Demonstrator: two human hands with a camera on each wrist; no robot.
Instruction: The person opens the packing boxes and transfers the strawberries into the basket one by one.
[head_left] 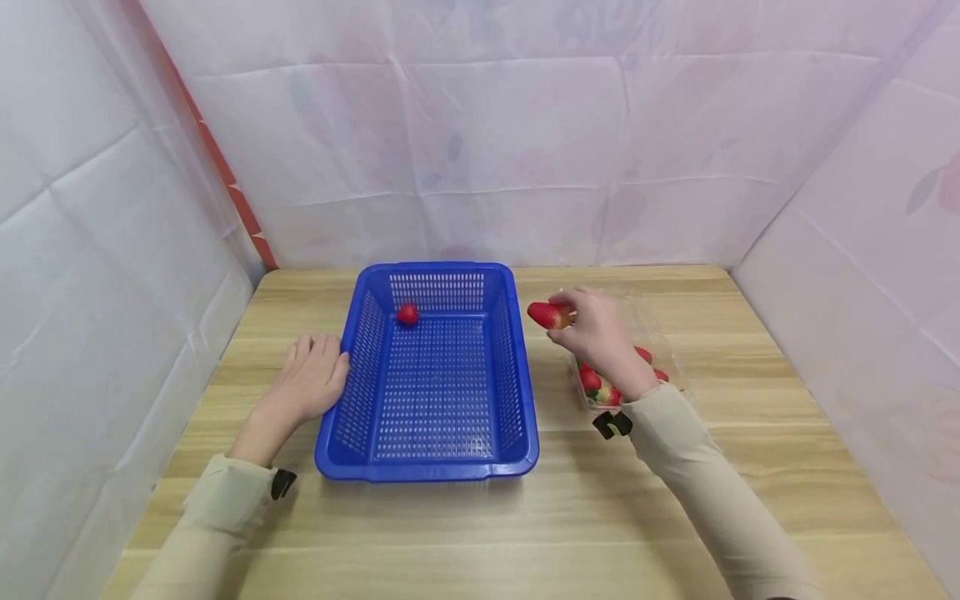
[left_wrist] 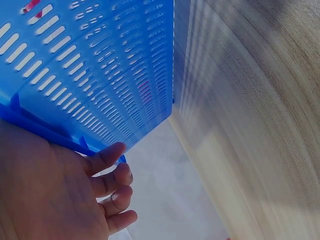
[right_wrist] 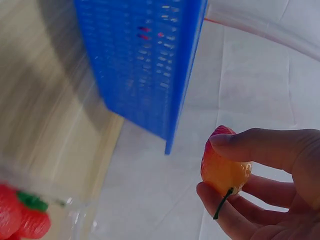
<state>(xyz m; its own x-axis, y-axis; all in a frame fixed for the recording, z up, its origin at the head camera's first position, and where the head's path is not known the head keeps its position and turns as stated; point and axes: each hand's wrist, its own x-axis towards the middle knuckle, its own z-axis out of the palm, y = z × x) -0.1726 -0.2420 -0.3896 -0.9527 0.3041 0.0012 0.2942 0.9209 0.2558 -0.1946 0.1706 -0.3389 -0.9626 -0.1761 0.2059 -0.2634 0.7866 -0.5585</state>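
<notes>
Bskt [head_left: 438,392] w/ strawb [head_left: 407,314], clear box [head_left: 597,407] w/ others [head_left: 592,381], R hand [head_left: 596,329] pinching another [head_left: 548,315], L hand [head_left: 311,379] loose at rim [head_left: 324,446]

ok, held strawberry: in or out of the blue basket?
Out: the right hand pinches the strawberry in the air, right of the blue basket.

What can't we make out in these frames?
Head: how many strawberries the clear box holds; the right hand covers part.
Right wrist: rest of the clear box, cut off at left and bottom.
Right wrist: what the red patches are; the blue basket wall breaks them up, blurred.
Left wrist: rest of the left hand, cut off at left and bottom.
</notes>
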